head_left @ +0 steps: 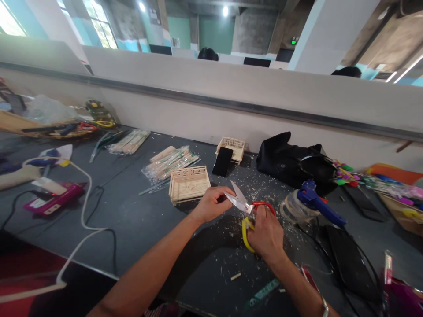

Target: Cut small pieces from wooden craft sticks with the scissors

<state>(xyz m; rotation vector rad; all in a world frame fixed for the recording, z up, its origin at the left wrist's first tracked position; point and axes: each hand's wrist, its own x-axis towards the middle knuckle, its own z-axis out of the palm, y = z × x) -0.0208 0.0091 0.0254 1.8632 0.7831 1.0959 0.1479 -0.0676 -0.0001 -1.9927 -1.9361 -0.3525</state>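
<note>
My right hand [267, 231] grips a pair of scissors [243, 204] with one red and one yellow handle; the blades are spread and point up and left. My left hand [211, 203] is closed in a pinch at the lower blade's tip, and whatever it pinches is too small to make out. Just beyond that hand sits a small tray-like frame built of wooden sticks [189, 187]. Farther back, a black phone [223, 161] leans against a second little stick model [236, 149]. Tiny pale clippings are scattered around both hands.
Packets of wooden sticks [170, 163] lie left of centre. A blue glue gun [319, 202] rests on a clear jar [294, 209] at right, near a black bag [294, 158]. A purple power strip [54, 198] with a white cable is at left. A low partition [198, 105] bounds the table's back.
</note>
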